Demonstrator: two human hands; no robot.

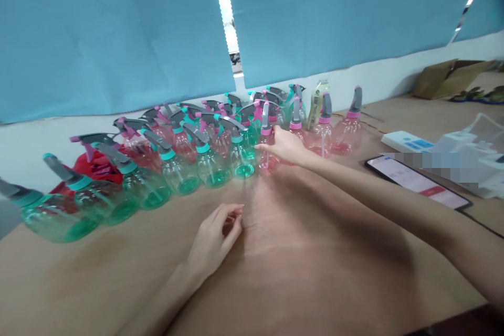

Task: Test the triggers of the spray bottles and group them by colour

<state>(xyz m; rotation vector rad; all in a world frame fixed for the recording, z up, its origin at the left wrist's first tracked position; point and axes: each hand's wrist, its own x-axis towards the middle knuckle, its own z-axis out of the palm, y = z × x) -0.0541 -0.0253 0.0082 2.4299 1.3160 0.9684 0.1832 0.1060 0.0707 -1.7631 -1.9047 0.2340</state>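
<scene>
Several clear spray bottles stand in rows at the back of the brown table (275, 273). Green-tinted ones, such as a green bottle (211, 168), line the front left; pink ones, such as a pink bottle (348, 134), stand at the right. My right hand (284, 144) reaches across and grips a pink spray bottle (266, 160) just below its collar, thumb in front, beside the end green bottle (241, 160). Nearer to me, my left hand (216, 233) hovers or rests over the table with fingers curled and fingertips together; nothing shows in it.
A phone (417, 181) lies at the right beside a white power strip (407, 142) and white plastic items (476, 155). An open cardboard box (444, 79) sits at the back right. Red material (98, 168) lies among the left bottles. Blue cloth (157, 37) covers the wall.
</scene>
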